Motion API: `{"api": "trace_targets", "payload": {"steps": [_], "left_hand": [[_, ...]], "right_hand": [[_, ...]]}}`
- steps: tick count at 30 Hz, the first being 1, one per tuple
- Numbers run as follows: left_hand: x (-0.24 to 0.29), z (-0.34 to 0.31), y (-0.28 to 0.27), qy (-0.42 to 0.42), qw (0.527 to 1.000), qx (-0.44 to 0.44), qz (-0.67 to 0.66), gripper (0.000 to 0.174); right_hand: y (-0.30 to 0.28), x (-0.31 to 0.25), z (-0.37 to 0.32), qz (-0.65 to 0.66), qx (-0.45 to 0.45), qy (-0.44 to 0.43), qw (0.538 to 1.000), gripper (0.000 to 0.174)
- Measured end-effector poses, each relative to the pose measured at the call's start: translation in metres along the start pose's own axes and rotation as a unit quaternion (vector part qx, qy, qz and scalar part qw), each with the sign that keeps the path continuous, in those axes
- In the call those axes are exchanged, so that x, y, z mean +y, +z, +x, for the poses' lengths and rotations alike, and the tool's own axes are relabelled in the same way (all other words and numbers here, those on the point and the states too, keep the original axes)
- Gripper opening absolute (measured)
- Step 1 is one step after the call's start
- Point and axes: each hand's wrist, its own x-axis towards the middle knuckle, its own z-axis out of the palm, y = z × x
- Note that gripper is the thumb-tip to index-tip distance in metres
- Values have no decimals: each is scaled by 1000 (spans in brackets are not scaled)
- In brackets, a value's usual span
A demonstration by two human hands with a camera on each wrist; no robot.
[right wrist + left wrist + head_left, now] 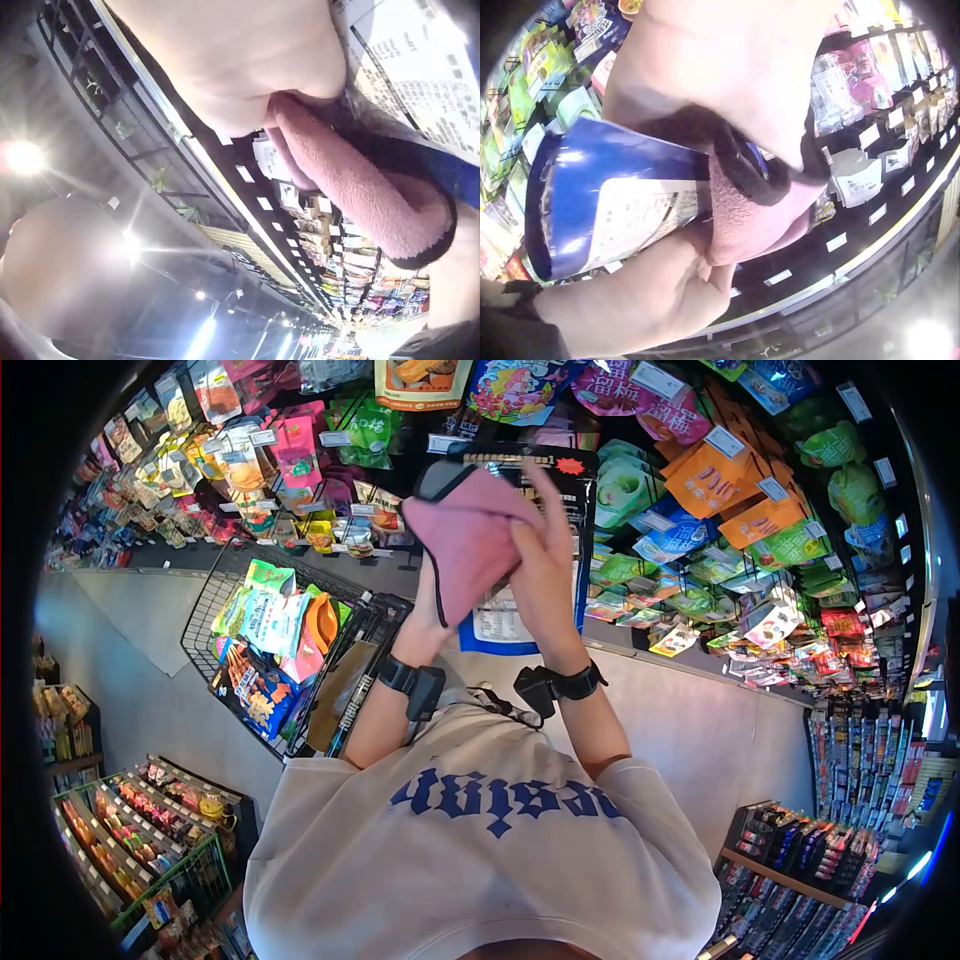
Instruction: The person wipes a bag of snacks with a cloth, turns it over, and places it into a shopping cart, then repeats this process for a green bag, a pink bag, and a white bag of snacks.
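Note:
A soft pink cloth [475,535] with dark edging and a grey corner is held up in front of my chest, folded over itself. My right hand [545,575] pinches its right side, with the thumb on the near face and other fingers reaching up, blurred. My left hand [720,60] holds it from the left, its fingers hidden behind the cloth. Right behind the cloth is a large dark snack bag [505,625] with a blue bottom and white printed label. The bag's blue end [585,195] juts out beside the cloth in the left wrist view.
A black wire shopping cart [215,605] stands at my left, with several snack packets [275,615] in it. Ahead, a curved shelf is hung with bags, among them orange packets [705,470]. Low racks [150,840] stand behind left, others [800,860] behind right.

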Motion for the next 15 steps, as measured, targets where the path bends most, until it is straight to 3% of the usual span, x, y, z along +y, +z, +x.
{"api": "trace_targets", "payload": {"steps": [1,2,3,5,6,8,9,11,12,15], "left_hand": [[4,-3,8,-91,983,114,-110,63],[0,2,-3,-145,971,68,-180,64],[-1,4,-5,-146,970,71,-181,64],[-5,4,-7,-185,977,19,-106,59],[-8,6,-9,-177,978,30,-109,53],[-13,7,-9,-170,979,70,-86,51],[-15,8,-10,-164,979,105,-59,49],[-17,14,-25,-170,976,47,-126,43],[-16,14,-26,-158,978,38,-133,44],[2,15,-8,-139,978,79,-137,44]], "right_hand": [[-4,-3,1,62,53,-20,996,65],[-7,-7,1,124,104,-38,986,72],[-7,-18,2,181,100,-51,977,82],[-8,-33,-2,158,108,-71,979,87],[-9,-35,-4,157,108,-64,980,87],[-10,-37,-6,145,115,-161,969,87],[-12,-39,-7,144,119,-155,970,87],[-22,-44,-8,-118,167,-288,936,86],[-28,-43,-5,-135,153,-333,921,84],[-43,-41,-8,-174,131,-295,930,81]]}}
